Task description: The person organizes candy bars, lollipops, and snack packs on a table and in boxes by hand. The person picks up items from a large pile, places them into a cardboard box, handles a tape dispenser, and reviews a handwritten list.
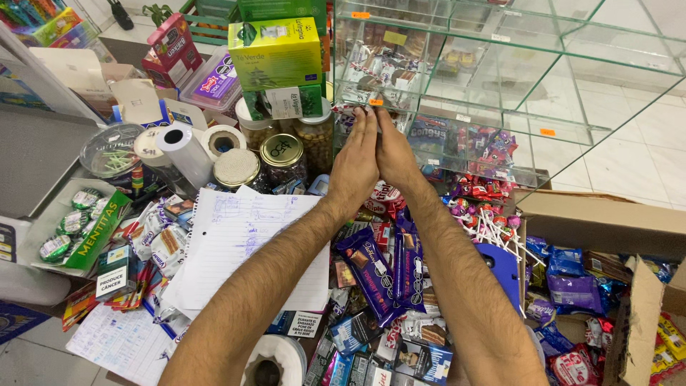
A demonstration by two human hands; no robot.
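This is a small shop, a kiosk selling sweets and snacks. A glass display case (500,78) with price tags on its shelf edges holds wrapped candies at the far right. The desk (43,157) is crowded with stock: purple chocolate bars (371,268), lollipops (493,229), a green tray of mints (78,225), jars of nuts (282,157) and green tea boxes (275,53). Rolls of receipt paper (186,150) and a handwritten ledger sheet (243,243) lie at the left. A cardboard box (593,221) of packaged snacks sits at the near right.
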